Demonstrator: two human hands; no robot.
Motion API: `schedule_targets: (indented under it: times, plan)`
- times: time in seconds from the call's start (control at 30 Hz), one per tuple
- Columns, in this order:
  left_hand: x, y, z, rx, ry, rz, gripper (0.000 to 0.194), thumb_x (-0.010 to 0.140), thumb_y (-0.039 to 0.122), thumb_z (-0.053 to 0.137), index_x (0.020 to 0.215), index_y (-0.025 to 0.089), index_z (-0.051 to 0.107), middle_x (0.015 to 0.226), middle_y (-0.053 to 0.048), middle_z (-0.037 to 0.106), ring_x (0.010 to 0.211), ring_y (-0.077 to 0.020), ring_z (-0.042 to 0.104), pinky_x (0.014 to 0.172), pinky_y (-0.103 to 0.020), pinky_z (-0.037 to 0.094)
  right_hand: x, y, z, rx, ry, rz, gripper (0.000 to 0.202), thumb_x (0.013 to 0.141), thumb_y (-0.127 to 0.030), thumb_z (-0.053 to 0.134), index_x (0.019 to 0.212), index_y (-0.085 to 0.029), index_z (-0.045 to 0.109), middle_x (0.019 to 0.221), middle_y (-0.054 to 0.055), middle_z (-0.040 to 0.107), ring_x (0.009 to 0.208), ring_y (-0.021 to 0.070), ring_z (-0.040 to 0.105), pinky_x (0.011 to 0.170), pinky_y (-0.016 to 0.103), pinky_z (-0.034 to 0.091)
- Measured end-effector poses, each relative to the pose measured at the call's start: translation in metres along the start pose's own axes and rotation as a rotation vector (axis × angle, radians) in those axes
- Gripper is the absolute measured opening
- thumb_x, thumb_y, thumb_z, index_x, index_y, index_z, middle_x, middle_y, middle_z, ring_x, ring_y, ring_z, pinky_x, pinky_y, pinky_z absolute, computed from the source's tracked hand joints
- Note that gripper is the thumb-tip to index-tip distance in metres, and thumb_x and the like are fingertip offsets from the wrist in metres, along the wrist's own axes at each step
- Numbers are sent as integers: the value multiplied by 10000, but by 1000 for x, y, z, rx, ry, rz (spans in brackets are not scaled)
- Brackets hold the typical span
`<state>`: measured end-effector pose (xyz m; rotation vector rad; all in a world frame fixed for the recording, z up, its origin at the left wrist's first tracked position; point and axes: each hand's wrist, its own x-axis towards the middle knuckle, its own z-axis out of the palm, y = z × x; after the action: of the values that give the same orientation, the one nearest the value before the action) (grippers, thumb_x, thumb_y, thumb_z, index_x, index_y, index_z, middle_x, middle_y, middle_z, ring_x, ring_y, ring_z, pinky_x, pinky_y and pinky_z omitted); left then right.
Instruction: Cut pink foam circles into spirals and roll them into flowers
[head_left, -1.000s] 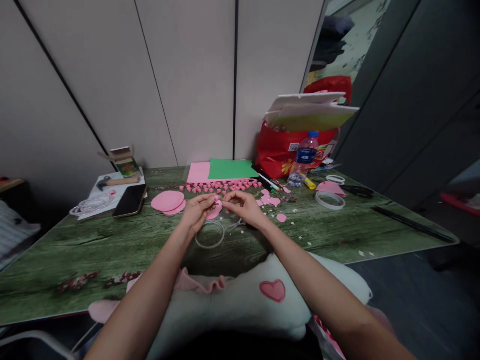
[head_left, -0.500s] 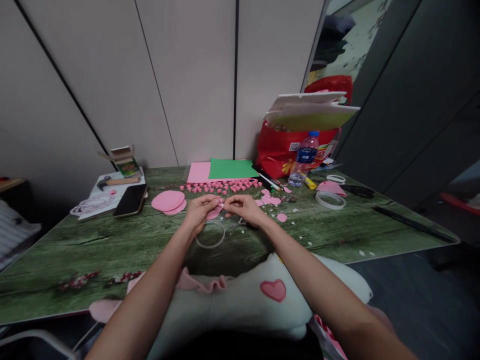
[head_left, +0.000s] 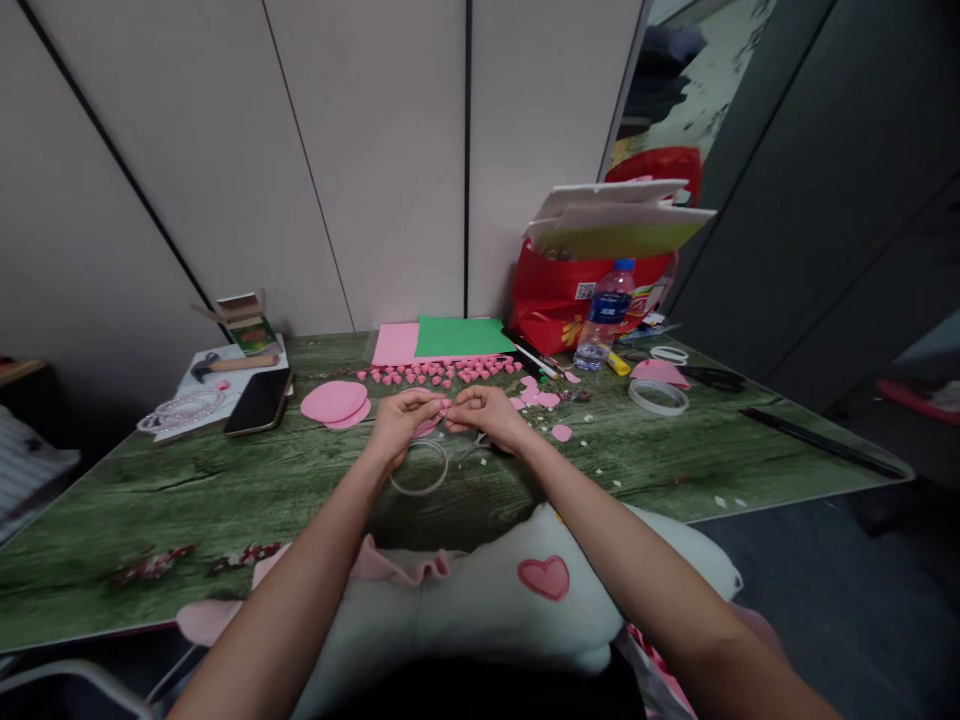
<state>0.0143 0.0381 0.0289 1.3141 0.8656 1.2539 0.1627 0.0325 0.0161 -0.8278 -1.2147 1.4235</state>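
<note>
My left hand (head_left: 397, 422) and my right hand (head_left: 489, 416) meet above the middle of the table. Both are closed in a pinch, fingertip to fingertip, on one small pink paper piece (head_left: 444, 406); its shape is mostly covered by the fingers. Under the left fingers lies a pink paper disc (head_left: 426, 428), partly hidden. Just below the hands are a roll of narrow tape (head_left: 420, 490) and scissors (head_left: 475, 446), part of which the right hand covers. Behind the hands, many small pink paper pieces (head_left: 469, 374) stand in rows.
Pink paper discs (head_left: 330, 400) lie left, beside a phone (head_left: 259, 402) and a hammer (head_left: 236, 366). Pink scraps (head_left: 540, 398), a wider tape roll (head_left: 658, 408), a bottle (head_left: 606, 315) and a red bag (head_left: 536, 300) are right. Green paper (head_left: 461, 336) lies at the back. A plush (head_left: 465, 620) fills my lap.
The fingers of both hands have shifted slightly around the small pink paper piece, covering more of it. The whole view has moved a little; other things on the table stay put.
</note>
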Motion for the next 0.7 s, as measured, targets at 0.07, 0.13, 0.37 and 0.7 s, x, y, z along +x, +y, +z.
schedule_targets:
  times: [0.07, 0.13, 0.37, 0.7]
  plan:
    - [0, 1, 2, 32, 7, 22, 247, 518, 258, 718, 715, 120, 663, 732, -62, 664, 695, -152, 593, 702, -283, 448, 1, 2, 0, 56, 6, 17, 359, 468, -231, 739, 728, -146, 505, 575, -8, 627, 557, 127, 608, 613, 275, 508]
    - [-1, 1, 3, 49, 17, 36, 230, 513, 250, 720, 696, 123, 662, 733, -55, 663, 699, -148, 592, 708, -277, 447, 1, 3, 0, 68, 8, 18, 379, 473, -232, 736, 747, -147, 489, 579, -9, 629, 550, 124, 609, 608, 272, 507]
    - [-1, -2, 4, -119, 2, -75, 256, 474, 225, 740, 688, 109, 661, 734, -62, 661, 669, -134, 592, 680, -265, 455, 2, 1, 0, 38, -20, 42, 353, 501, -246, 705, 754, -158, 475, 559, -27, 620, 525, 118, 603, 588, 249, 501]
    - [1, -1, 3, -284, -7, -159, 253, 492, 160, 732, 728, 109, 658, 706, -54, 664, 634, -110, 594, 684, -254, 463, 1, -5, -2, 134, -99, 20, 282, 502, -229, 710, 698, -131, 533, 647, -14, 614, 585, 90, 595, 669, 252, 484]
